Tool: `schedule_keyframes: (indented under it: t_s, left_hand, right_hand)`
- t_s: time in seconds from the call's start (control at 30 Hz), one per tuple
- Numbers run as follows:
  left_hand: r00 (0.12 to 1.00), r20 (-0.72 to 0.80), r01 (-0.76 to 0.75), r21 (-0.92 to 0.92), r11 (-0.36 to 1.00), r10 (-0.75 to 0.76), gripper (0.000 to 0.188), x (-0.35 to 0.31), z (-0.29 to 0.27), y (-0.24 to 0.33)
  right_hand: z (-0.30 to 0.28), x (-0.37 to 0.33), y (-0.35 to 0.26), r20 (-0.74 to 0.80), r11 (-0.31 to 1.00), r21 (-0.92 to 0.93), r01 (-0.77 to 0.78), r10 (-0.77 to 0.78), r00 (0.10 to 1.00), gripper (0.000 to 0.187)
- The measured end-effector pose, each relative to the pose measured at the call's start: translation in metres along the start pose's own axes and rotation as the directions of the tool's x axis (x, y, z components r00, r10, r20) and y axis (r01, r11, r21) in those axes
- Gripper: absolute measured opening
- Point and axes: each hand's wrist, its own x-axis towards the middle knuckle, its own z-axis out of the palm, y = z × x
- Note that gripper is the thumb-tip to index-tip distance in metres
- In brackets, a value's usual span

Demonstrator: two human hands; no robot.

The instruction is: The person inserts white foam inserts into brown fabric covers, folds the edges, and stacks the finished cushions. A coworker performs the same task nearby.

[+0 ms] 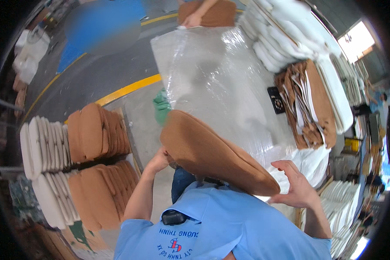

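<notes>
A brown fabric cushion (216,151) is held tilted in front of my body, its long side running from upper left to lower right. My left hand (160,160) grips its left end, the fingers partly hidden behind it. Around the cushion's right end, my right hand (294,184) is spread, thumb and fingers apart; whether it touches the fabric I cannot tell. Beyond the cushion lies a table covered in clear plastic film (212,78). At the far edge, another person's hand (193,20) rests by a second brown cushion (216,13).
Brown cushions (89,134) and white cushions (41,143) stand stacked at the left. On the table's right are brown covers (305,104), a black device (276,100) and piled white padding (286,30). A green bundle (161,106) sits by the table's left edge.
</notes>
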Motion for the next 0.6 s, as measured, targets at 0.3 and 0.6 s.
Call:
schedule_keyframes:
  t_s: [0.3,0.6]
  left_hand:
    - [0.973,-0.161,-0.149,0.108,0.983,0.165,0.045,0.007,0.008,0.006]
    - [0.970,0.003,-0.218,0.467,0.857,0.245,0.050,0.024,-0.012,-0.021]
  right_hand:
    - [0.040,-0.024,0.012,-0.557,0.998,-0.041,0.046,-0.062,0.828,0.019]
    - [0.054,-0.021,0.000,-0.610,0.992,-0.062,-0.106,0.046,0.791,0.016]
